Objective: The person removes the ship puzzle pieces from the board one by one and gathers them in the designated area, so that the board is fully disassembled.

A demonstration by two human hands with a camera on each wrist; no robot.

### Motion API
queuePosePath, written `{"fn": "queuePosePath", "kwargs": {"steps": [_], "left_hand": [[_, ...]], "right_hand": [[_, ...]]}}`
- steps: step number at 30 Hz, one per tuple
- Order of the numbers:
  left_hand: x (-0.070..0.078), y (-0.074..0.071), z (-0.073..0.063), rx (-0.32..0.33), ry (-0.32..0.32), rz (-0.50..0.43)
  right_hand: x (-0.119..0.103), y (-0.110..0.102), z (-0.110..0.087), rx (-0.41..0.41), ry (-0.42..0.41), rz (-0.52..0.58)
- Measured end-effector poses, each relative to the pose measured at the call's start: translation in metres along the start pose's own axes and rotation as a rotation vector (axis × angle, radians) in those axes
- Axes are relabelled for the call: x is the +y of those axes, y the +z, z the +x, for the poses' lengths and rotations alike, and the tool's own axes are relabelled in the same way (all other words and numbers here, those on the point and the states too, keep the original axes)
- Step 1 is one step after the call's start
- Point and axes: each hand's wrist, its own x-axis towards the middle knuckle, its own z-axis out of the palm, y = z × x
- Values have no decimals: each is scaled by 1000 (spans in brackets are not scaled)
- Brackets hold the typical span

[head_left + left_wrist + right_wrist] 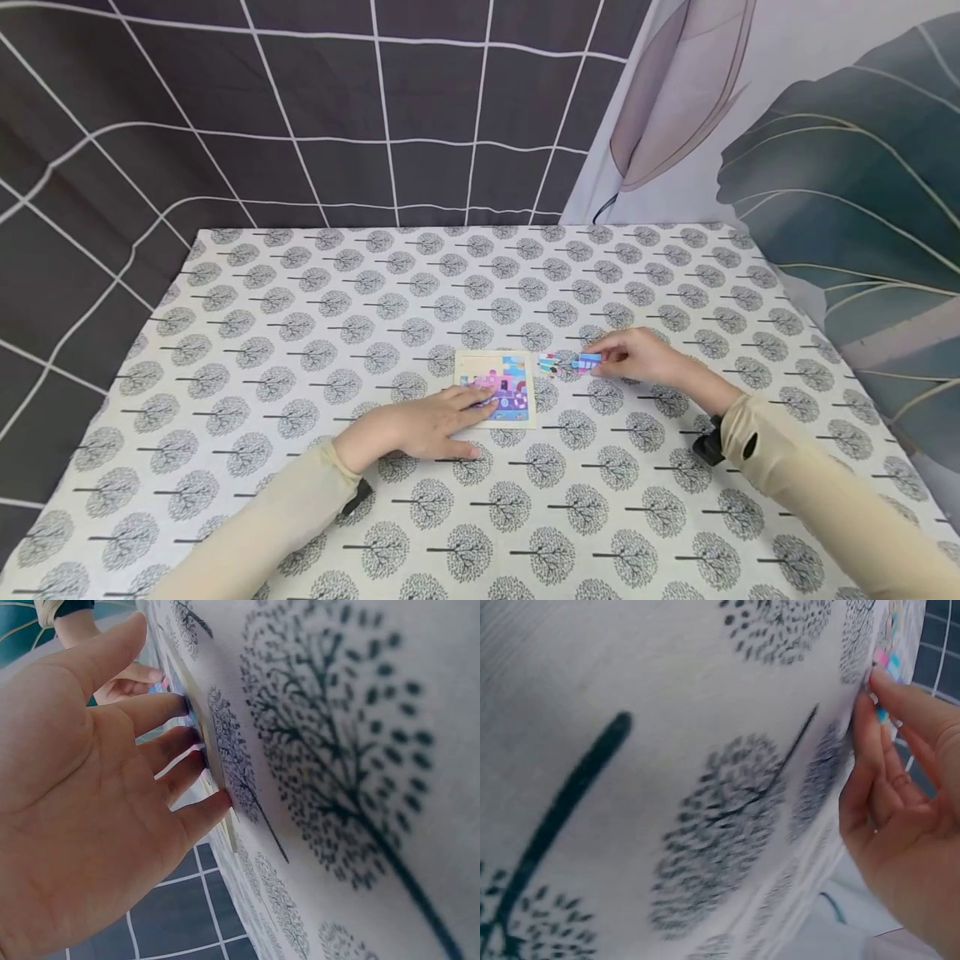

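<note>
Tree-print tablecloth (615,508) | left hand (429,423): fingers extended, touching puzzle board (474,367) | right hand (639,356): pinching blue puzzle piece (588,362)

Your head camera looks forward and down from above the white cloth printed with dark trees (480,475). Your left-wrist camera, tilted sideways, looks closely past your bare left hand (97,787) toward your bare right hand (637,354); both views share both hands. Your right-wrist camera, also tilted, skims the cloth close beside that right hand.

A pale-framed puzzle (474,363) lies flat, partly filled — loose pieces (547,363) beside it, a bluish piece (588,362) pinched nearby.
</note>
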Motion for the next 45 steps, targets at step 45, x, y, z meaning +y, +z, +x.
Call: {"fn": "queuePosePath", "kwargs": {"steps": [45], "left_hand": [[3, -1, -1, 9, -13, -52]], "right_hand": [[-11, 10, -3, 135, 17, -78]]}}
